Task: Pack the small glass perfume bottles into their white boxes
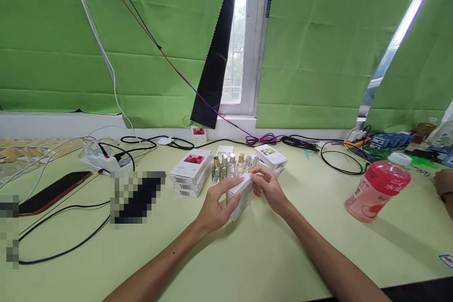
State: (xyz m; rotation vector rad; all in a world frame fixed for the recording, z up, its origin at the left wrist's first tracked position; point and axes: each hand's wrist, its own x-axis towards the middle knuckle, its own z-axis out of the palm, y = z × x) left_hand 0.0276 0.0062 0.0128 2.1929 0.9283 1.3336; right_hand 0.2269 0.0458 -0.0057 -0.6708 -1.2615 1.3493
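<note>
Between my two hands a small white carton (pixel 242 203) is held tilted just above or on the table. My left hand (pixel 218 205) grips it from the left, thumb and fingers on opposite sides. The fingers of my right hand (pixel 268 188) pinch at the carton's upper right corner; whether they hold a flap is too small to tell. Right behind stand several little glass perfume bottles (pixel 232 165) with silver and gold caps. To their left is a stack of white boxes (pixel 191 170) with a red flower picture. More white boxes (pixel 271 156) with a pale flower picture lie behind on the right.
A pink drink bottle (pixel 378 188) stands on the right, with another person's hand (pixel 444 184) at the far right edge. On the left lie a phone (pixel 54 192), a power strip (pixel 106 163) and black cables (pixel 67 247). Coiled cables (pixel 300 143) run along the wall.
</note>
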